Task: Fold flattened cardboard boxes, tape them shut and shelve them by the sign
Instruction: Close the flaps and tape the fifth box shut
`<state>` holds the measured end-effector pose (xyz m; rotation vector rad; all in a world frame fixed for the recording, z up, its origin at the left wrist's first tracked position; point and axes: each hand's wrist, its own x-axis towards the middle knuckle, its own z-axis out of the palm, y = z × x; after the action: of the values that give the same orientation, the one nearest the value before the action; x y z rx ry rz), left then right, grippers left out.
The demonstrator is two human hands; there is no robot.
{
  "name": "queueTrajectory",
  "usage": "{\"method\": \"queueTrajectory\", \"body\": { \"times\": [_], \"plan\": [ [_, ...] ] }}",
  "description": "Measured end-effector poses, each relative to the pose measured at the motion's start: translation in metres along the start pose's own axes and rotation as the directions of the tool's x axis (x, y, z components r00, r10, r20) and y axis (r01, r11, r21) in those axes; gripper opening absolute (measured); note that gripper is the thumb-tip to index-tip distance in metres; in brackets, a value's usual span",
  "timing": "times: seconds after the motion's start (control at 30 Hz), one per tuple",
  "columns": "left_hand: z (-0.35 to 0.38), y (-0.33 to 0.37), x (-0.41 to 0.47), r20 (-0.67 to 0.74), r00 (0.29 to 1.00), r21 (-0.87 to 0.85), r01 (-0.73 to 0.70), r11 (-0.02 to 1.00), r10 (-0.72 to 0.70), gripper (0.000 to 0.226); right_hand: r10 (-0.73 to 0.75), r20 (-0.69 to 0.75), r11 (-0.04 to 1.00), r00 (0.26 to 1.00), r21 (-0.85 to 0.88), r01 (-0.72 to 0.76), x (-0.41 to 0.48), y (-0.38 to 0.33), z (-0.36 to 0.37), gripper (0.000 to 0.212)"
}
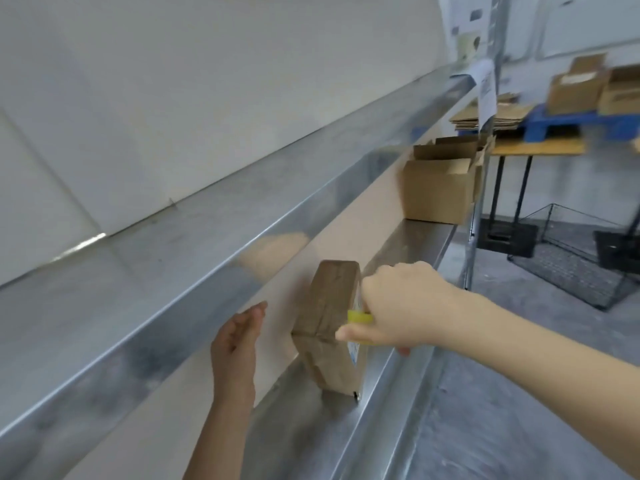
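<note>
Closed box [329,323] stands on end on the lower metal shelf [408,237], near the front lip. Right hand [401,306] curled around a yellow tape roll [360,317], held against the box's right side. Left hand [235,341] open, fingers straight, just left of the box, not touching. Farther along the same shelf: an open-flapped box [436,192]. Paper sign [486,84] hangs on the upright above it. Flat cardboard [485,119] stacked on the desk [540,147] beyond.
</note>
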<state>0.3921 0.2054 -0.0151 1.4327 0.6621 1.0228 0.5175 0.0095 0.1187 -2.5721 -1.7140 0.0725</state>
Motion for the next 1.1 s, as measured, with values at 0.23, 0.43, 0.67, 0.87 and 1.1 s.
{"method": "queueTrajectory", "body": {
  "times": [0.23, 0.43, 0.67, 0.87, 1.1],
  "plan": [
    [0.003, -0.034, 0.0, 0.048, 0.997, 0.02, 0.055, 0.998, -0.055, 0.025, 0.173, 0.012, 0.973, 0.985, -0.156, -0.169, -0.002, -0.007, 0.044, 0.052],
    [0.01, -0.049, -0.005, 0.059, 0.997, -0.048, 0.06, 0.997, -0.057, 0.023, 0.208, -0.033, 0.962, 0.978, -0.173, -0.21, 0.003, -0.006, 0.063, 0.058],
    [0.022, -0.069, -0.004, 0.009, 0.999, 0.049, 0.048, 0.998, -0.049, 0.016, 0.124, -0.287, 0.954, 0.95, -0.23, -0.194, 0.019, 0.014, 0.087, 0.076],
    [0.041, -0.067, -0.01, -0.04, 0.996, 0.008, 0.079, 0.997, -0.079, 0.023, 0.114, -0.229, 0.961, 0.967, -0.224, -0.166, 0.03, 0.024, 0.105, 0.061],
    [0.048, -0.073, -0.009, -0.033, 0.963, -0.12, 0.261, 0.958, -0.267, 0.006, 0.084, -0.084, 0.946, 0.993, -0.305, -0.106, 0.037, 0.033, 0.103, 0.061]
  ]
}}
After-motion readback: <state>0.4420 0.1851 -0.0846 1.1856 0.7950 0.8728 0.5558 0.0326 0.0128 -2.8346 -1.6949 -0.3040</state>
